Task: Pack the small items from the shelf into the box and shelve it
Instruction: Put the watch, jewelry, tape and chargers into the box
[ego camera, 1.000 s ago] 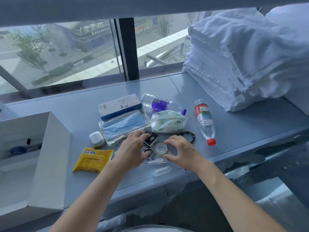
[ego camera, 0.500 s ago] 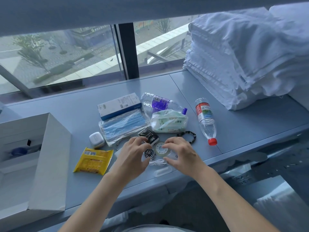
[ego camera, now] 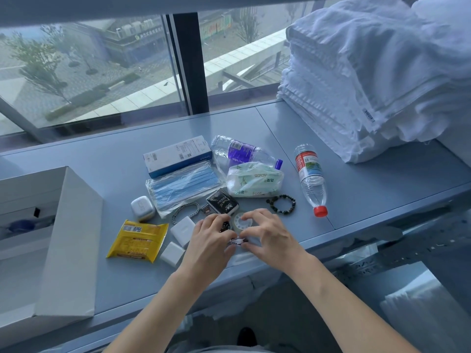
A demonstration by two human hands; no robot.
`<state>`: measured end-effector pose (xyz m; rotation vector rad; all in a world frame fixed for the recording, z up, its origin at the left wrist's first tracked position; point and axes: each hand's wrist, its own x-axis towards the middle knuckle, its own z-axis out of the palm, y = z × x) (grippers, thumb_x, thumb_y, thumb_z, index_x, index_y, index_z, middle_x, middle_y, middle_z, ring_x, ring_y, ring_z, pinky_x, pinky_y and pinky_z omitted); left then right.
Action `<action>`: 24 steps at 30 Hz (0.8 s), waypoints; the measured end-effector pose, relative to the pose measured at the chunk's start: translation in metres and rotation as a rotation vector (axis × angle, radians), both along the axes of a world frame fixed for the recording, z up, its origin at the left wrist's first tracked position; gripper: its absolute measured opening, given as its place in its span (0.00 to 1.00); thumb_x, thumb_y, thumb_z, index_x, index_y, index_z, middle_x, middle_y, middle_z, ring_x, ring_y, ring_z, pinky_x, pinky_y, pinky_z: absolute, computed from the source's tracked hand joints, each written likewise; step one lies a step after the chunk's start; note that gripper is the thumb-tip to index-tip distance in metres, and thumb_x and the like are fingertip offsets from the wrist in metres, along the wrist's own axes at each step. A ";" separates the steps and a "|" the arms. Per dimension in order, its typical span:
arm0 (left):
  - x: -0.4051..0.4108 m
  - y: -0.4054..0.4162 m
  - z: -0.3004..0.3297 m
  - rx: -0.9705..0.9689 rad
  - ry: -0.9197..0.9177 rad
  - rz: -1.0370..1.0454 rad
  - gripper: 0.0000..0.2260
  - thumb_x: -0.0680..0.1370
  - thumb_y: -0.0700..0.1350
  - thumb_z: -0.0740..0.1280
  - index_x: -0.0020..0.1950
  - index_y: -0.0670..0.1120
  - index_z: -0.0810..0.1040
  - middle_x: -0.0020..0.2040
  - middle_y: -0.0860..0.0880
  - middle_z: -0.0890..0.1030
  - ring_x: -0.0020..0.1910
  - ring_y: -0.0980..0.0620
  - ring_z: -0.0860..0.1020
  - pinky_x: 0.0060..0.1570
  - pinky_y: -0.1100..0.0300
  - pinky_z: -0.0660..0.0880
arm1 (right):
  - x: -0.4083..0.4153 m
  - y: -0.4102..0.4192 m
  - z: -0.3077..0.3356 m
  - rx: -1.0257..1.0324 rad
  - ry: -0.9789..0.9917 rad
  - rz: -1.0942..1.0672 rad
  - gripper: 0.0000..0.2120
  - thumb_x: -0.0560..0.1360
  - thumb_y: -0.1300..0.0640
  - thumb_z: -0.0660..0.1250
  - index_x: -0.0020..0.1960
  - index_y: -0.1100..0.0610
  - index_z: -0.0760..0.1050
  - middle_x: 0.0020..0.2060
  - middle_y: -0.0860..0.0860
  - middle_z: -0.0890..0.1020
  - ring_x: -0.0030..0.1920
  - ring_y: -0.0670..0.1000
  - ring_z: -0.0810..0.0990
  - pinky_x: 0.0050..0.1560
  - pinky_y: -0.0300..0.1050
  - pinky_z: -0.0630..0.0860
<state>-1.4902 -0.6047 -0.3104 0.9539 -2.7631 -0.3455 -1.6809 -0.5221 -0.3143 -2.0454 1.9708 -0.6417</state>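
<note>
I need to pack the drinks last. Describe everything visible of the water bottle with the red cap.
The water bottle with the red cap is clear ribbed plastic, lying on its side on the grey-blue shelf, cap towards the person, base towards the window. A red, white and green label wraps its upper body. The cap is on. How much water it holds cannot be told. It lies right of the beaded bracelet and the tissue pack, apart from both. Neither hand touches it.

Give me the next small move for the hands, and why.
Probably close both hands on the small white cable and lift it toward the open white box on the left. The left hand and right hand meet over it with fingertips curled, and many items remain on the shelf.
</note>
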 end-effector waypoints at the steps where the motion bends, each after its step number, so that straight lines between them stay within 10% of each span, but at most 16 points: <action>1: -0.001 0.002 0.000 0.001 -0.005 0.008 0.07 0.77 0.52 0.71 0.53 0.53 0.85 0.70 0.49 0.75 0.72 0.44 0.70 0.67 0.47 0.70 | 0.001 0.003 0.000 -0.016 -0.007 -0.005 0.09 0.75 0.49 0.75 0.53 0.50 0.86 0.64 0.49 0.79 0.68 0.52 0.72 0.65 0.56 0.71; 24: 0.045 -0.011 0.049 -0.030 0.265 0.167 0.04 0.73 0.41 0.76 0.46 0.47 0.83 0.58 0.49 0.82 0.61 0.45 0.78 0.60 0.47 0.76 | 0.011 -0.008 0.037 -0.149 -0.087 0.050 0.08 0.72 0.53 0.78 0.48 0.55 0.85 0.56 0.48 0.80 0.61 0.50 0.76 0.62 0.52 0.75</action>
